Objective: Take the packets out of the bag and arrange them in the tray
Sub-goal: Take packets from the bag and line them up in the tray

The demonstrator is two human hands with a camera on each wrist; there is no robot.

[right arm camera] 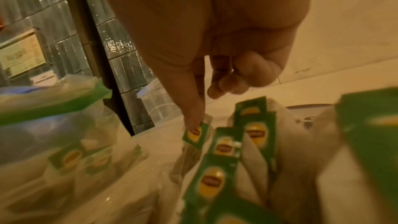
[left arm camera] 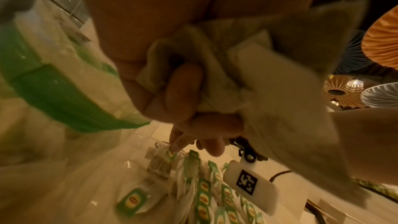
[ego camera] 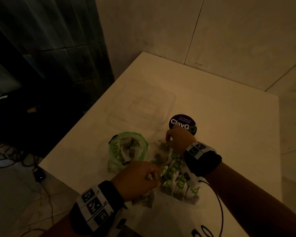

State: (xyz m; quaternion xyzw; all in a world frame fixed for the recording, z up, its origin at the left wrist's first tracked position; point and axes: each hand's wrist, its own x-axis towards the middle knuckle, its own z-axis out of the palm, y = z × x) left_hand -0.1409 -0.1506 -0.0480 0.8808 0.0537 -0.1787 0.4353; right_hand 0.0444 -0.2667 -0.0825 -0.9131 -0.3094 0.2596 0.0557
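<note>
1. On the near table, our left hand clutches a bunch of packets, ready for placing.
2. Our right hand pinches one packet, likely straightening the row.
3. Bag stands left, mouth open; tray waits farther back.

Dim, warm yellow-brown light fills all three views. In the head view the white table is the brightest area, while the left side falls into near-black shadow and the clear tray is barely visible, with small glints on its rim. Wide-angle distortion bends the table edges and wall lines. Both wrist views are soft: the green-edged bag is smeared by blur and the nearest packets are out of focus. Small specular highlights dot the plastic and the ribbed wall panels.
</note>
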